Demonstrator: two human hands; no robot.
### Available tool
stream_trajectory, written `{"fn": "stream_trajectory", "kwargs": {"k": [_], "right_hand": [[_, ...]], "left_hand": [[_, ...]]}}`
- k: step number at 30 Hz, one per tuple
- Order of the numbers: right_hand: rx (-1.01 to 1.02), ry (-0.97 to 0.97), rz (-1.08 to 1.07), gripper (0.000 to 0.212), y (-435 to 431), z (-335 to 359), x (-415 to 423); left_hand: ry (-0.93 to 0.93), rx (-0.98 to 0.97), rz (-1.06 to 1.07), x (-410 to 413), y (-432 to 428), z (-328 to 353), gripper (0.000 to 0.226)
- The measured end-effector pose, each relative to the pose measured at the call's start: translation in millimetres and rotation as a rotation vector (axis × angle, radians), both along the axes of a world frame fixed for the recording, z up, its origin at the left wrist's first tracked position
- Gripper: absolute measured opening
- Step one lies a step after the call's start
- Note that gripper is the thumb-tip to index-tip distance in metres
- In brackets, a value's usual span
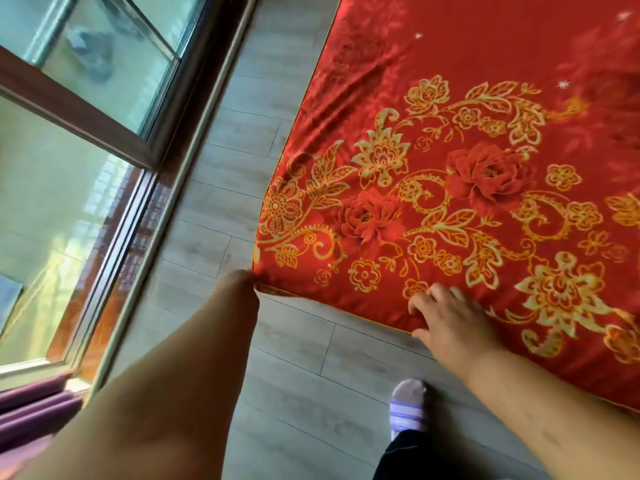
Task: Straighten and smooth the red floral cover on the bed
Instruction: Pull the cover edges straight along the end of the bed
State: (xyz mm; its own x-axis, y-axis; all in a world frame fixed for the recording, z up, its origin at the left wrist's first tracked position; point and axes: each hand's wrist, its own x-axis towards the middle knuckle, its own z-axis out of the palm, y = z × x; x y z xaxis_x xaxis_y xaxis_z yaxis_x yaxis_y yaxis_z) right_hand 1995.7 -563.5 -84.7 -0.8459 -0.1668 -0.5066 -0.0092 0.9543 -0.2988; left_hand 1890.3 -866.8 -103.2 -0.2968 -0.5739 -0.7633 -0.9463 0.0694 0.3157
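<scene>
The corner of the red floral cover (450,188) is pinched by the left hand (242,289), while the right hand (450,320) rests beside it, fingers (420,303) spread on the near edge. Beyond both hands creases are seen; smoothing is judged unfinished.

— Count on the bed?
— One red floral cover (467,188), with two large red roses printed in view.
— Hands?
— Two: left hand (242,285), right hand (446,317).
— On the floor (294,393)?
— One purple slipper (407,407). One window (86,140) alongside.
</scene>
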Motion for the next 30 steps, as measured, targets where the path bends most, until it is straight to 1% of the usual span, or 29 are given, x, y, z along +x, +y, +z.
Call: {"fn": "stream_trajectory", "kwargs": {"k": [1, 2, 3, 4, 5, 6, 7, 8, 9, 11, 12, 13, 14, 15, 16, 17, 18, 19, 20, 21, 22, 24, 25, 27, 29, 30], "right_hand": [[-0.001, -0.007, -0.006, 0.030, 0, 0, -1], [-0.003, -0.010, -0.012, 0.030, 0, -1, -1], [-0.010, -0.017, -0.019, 0.030, 1, -1, -1], [-0.018, -0.024, -0.024, 0.030, 1, -1, -1], [-0.029, -0.035, -0.022, 0.029, 2, -1, -2], [-0.050, -0.044, -0.020, 0.028, 4, -2, -2], [-0.076, -0.052, -0.027, 0.026, 6, 0, -2], [-0.090, -0.052, -0.047, 0.023, 9, 1, -1], [-0.075, -0.024, -0.085, 0.022, 15, 2, 2], [0.056, 0.031, -0.179, 0.024, 29, 1, 8], [0.124, -0.009, -0.231, 0.026, 39, 3, 13], [0.167, -0.088, -0.254, 0.030, 47, 2, 17], [0.180, -0.178, -0.250, 0.033, 56, 2, 23], [0.176, -0.234, -0.226, 0.035, 63, 2, 28], [0.162, -0.230, -0.216, 0.035, 69, 3, 32], [0.156, -0.172, -0.227, 0.035, 76, 5, 36], [0.176, -0.098, -0.246, 0.037, 83, 6, 38], [0.213, -0.054, -0.274, 0.042, 94, 10, 43], [0.248, -0.067, -0.287, 0.049, 103, 12, 48], [0.269, -0.125, -0.292, 0.053, 111, 11, 54], [0.275, -0.195, -0.300, 0.053, 120, 10, 62], [0.250, -0.278, -0.319, 0.039, 132, 9, 75], [0.221, -0.292, -0.330, 0.031, 136, 10, 79], [0.142, -0.287, -0.373, 0.019, 138, 16, 80], [0.072, -0.259, -0.445, 0.017, 147, 29, 83], [0.045, -0.215, -0.460, 0.017, 148, 31, 81]], "left_hand": [[-0.014, -0.164, -0.137, -1, 0, 2, 0.040], [-0.001, -0.368, -0.254, -4, 4, 6, 0.040], [0.040, -0.529, -0.350, -6, 9, 11, 0.042], [0.161, -0.622, -0.466, -5, 17, 16, 0.045], [0.275, -0.661, -0.634, -3, 25, 18, 0.048], [0.303, -0.665, -0.900, 1, 36, 19, 0.050], [0.291, -0.618, -1.120, 5, 45, 18, 0.054], [0.234, -0.592, -1.247, 8, 53, 15, 0.059], [0.129, -0.567, -1.254, 9, 61, 15, 0.063], [-0.019, -0.577, -1.142, 6, 73, 16, 0.066], [-0.088, -0.596, -1.123, 4, 83, 21, 0.066], [-0.149, -0.630, -1.131, 4, 93, 25, 0.065], [-0.174, -0.679, -1.180, 3, 106, 31, 0.064], [-0.139, -0.710, -1.242, 3, 115, 33, 0.064], [-0.045, -0.708, -1.336, 4, 123, 36, 0.065], [0.070, -0.672, -1.448, 7, 132, 38, 0.067], [0.153, -0.593, -1.557, 11, 140, 38, 0.069], [0.190, -0.497, -1.651, 16, 151, 40, 0.070], [0.142, -0.436, -1.711, 21, 160, 40, 0.070], [0.039, -0.426, -1.744, 27, 168, 39, 0.074], [-0.086, -0.457, -1.769, 34, 177, 40, 0.080], [-0.310, -0.542, -1.793, 44, 192, 42, 0.087], [-0.381, -0.555, -1.805, 47, 200, 47, 0.086], [-0.415, -0.549, -1.822, 46, 211, 56, 0.078], [-0.343, -0.569, -1.884, 46, 230, 65, 0.059], [-0.303, -0.598, -1.909, 45, 234, 70, 0.048]]}}
